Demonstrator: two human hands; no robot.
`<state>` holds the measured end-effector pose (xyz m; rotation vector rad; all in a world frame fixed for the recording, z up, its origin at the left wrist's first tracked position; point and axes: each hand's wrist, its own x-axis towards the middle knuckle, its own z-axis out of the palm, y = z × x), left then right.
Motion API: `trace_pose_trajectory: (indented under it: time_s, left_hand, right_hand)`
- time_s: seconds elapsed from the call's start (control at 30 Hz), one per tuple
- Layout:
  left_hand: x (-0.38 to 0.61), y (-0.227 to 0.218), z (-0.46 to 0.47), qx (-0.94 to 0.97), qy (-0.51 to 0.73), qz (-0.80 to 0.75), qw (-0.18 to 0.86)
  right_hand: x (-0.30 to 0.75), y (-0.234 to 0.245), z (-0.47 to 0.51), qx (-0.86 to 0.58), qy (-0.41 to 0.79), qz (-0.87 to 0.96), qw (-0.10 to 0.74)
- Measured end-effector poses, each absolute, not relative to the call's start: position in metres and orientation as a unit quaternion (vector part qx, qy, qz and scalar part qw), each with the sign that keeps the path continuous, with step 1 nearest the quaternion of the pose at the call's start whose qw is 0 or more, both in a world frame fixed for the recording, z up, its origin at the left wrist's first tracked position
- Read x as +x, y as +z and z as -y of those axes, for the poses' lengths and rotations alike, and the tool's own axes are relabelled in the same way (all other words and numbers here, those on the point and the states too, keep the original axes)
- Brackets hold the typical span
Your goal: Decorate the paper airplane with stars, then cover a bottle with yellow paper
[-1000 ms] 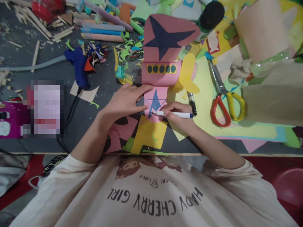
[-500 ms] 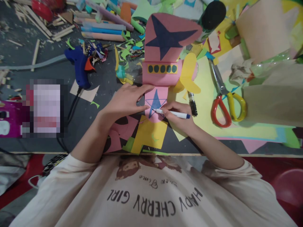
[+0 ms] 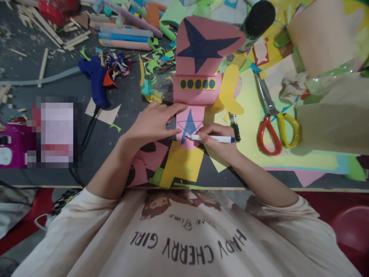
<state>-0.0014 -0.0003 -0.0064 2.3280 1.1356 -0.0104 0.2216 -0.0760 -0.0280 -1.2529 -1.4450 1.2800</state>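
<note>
While the left hand [image 3: 152,121], thumb and forefinger spread, touches the smooth pink paper model plane [image 3: 196,98], the right hand [image 3: 219,140] pinches a slim white plastic marker with a blue end [image 3: 215,138]. Metal scissors with red and yellow loops [image 3: 269,110] lie at two o'clock from it. The plane sits at twelve o'clock from the person's pale printed shirt [image 3: 178,234]: solid dark-blue star [image 3: 199,47] on its far wing, partly filled blue star [image 3: 189,124] on its near one, at the marker's tip.

The left hand [image 3: 152,122] has room leftward until the glue gun [image 3: 98,82].
</note>
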Motion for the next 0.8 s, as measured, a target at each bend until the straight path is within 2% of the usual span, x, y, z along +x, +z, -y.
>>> trace_pose_trajectory:
  time_s: [0.3, 0.5, 0.8]
  left_hand:
    - [0.0, -0.0034, 0.0003, 0.864, -0.005, -0.42, 0.277]
    - [-0.0011, -0.0058, 0.0005, 0.864, 0.0, -0.422, 0.276]
    - [-0.0007, -0.0047, 0.0006, 0.863, 0.0, -0.421, 0.279]
  right_hand:
    - [0.2212, -0.0299, 0.0769, -0.487, 0.512, 0.607, 0.364]
    - [0.2201, -0.0277, 0.0757, -0.5, 0.5, 0.566, 0.424]
    - [0.2204, -0.0288, 0.0766, -0.492, 0.5, 0.582, 0.411]
